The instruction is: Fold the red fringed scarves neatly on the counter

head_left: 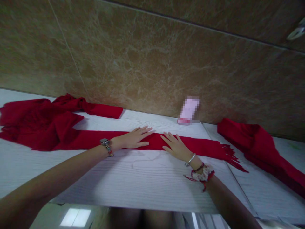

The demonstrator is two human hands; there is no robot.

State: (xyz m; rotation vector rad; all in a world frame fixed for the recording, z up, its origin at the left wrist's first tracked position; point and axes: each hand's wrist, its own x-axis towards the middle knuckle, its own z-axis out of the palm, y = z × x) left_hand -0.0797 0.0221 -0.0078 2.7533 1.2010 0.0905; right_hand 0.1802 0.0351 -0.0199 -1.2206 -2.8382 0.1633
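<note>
A red scarf (90, 140) lies across the white table as a long flat strip, its fringed end pointing right and its left part bunched in a loose heap. My left hand (133, 138) rests flat on the middle of the strip, fingers stretched out to the right. Just right of it, my right hand (175, 147) also lies on the scarf with its fingers spread, pointing up and left. Neither hand grips the cloth. Between the two hands a short stretch of scarf shows.
A blurred pink item (189, 109) stands at the table's back edge against the brown marbled wall (152, 57). More red cloth (259, 143) lies at the right. The white wood-grained table (147, 178) has a seam on the right and its front edge close to me.
</note>
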